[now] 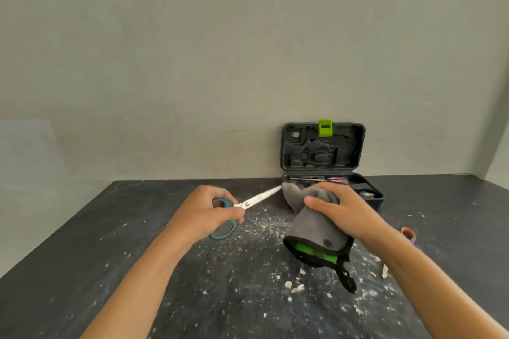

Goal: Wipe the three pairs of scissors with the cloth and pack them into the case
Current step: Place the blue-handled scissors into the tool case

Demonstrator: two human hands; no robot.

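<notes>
Dusty black table [82, 270], open case [322, 151] behind cloth [311, 226], scissors [248, 204]

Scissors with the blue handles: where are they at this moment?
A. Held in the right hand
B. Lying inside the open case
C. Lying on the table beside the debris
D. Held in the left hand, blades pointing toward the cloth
D: the left hand grips the scissors by the handles, blade tip at the grey cloth bunched in the right hand.

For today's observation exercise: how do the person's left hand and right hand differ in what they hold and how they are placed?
The left hand grips the blue-handled scissors by the handles; the right hand clutches the grey cloth. The left hand sits left of the open case; the right hand is directly in front of it. Both are raised above the dusty table.
</notes>
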